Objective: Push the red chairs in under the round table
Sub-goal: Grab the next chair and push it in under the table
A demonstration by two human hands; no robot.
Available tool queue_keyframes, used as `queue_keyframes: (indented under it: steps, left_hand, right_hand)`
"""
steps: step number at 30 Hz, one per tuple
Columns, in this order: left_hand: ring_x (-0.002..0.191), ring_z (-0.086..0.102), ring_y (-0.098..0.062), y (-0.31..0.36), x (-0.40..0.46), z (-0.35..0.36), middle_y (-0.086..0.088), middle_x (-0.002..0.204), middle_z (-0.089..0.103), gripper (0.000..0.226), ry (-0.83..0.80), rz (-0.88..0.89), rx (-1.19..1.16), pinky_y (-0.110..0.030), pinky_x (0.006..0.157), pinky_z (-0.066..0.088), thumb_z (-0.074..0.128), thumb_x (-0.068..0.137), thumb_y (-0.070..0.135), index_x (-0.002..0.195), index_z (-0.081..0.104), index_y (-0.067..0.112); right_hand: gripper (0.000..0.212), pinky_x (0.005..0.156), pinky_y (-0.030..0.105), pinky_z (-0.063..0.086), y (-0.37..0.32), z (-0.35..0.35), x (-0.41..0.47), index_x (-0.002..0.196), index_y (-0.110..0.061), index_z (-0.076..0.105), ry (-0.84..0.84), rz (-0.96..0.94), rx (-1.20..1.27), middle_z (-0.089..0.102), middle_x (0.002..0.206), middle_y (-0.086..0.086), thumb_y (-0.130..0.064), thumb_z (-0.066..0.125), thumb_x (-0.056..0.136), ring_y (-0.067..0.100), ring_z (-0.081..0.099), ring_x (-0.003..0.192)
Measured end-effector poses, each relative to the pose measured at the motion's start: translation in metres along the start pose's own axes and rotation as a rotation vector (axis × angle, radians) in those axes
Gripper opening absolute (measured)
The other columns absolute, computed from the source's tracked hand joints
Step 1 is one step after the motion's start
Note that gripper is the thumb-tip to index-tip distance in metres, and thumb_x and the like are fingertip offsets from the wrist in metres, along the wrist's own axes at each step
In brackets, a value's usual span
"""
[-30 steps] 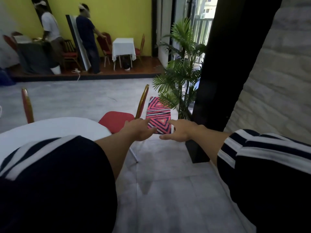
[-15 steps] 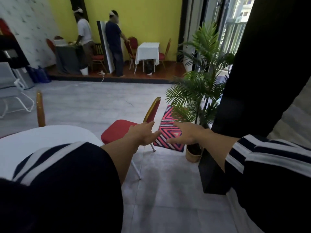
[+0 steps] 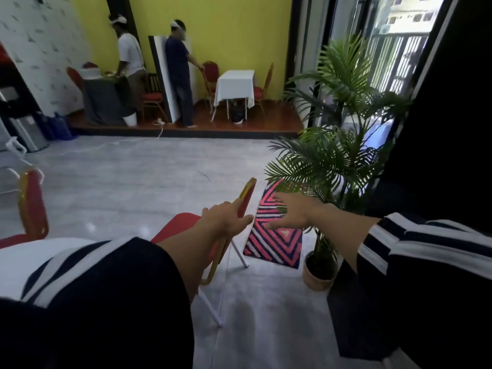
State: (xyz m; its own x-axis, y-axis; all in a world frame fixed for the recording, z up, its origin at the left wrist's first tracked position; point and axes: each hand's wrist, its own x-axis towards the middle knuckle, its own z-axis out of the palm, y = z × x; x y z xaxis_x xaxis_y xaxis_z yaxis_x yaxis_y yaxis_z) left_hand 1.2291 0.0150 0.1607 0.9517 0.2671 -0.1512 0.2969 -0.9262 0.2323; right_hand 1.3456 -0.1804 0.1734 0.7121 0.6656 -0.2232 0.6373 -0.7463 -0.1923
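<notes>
Left hand (image 3: 223,218): fingers rest on the red chair (image 3: 246,195) back, not curled around it.
Right hand (image 3: 291,211): fingers spread, holding nothing.
Nearby: striped rug (image 3: 274,241), potted plant (image 3: 332,161) just beside the chair.
Table (image 3: 40,257): white, left.

Left hand (image 3: 226,219) rests on the near chair's back (image 3: 246,195); right hand (image 3: 290,211), spread, hangs beside it over the rug (image 3: 277,243).
</notes>
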Motion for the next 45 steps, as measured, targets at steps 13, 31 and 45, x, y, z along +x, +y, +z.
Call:
queue_keyframes:
  steps: [13,31,45]
  left_hand:
    - [0.154,0.040,-0.040,-0.026,0.152,0.009,-0.015,0.173,0.035,0.088,-0.065,-0.103,-0.029,-0.062,0.124,0.030,0.039,0.102,0.070,0.171,0.015,0.022]
    - [0.138,0.056,-0.040,-0.038,0.300,0.086,-0.016,0.157,0.053,0.093,-0.147,-0.435,-0.393,-0.060,0.116,0.043,0.061,0.093,0.069,0.164,0.031,0.018]
    - [0.096,0.067,-0.028,-0.063,0.313,0.139,-0.004,0.109,0.069,0.057,-0.212,-0.549,-0.726,-0.035,0.079,0.050,0.060,0.089,0.039,0.145,0.054,0.032]
  right_hand:
    - [0.123,0.116,0.051,0.041,0.049,-0.025,0.183,0.162,-0.027,0.028,-0.040,-0.151,-0.030,0.042,0.164,0.008,-0.084,0.075,0.064,0.033,0.043,0.147]
    - [0.124,0.118,0.047,0.032,0.090,0.006,0.422,0.165,-0.029,0.017,-0.303,-0.510,-0.323,0.040,0.165,0.006,-0.066,0.086,0.069,0.029,0.038,0.150]
    - [0.019,0.078,0.036,0.055,0.068,0.060,0.493,0.105,-0.033,0.068,-0.590,-0.873,-0.486,0.068,0.092,-0.010,-0.031,0.071,0.087,0.016,0.064,0.085]
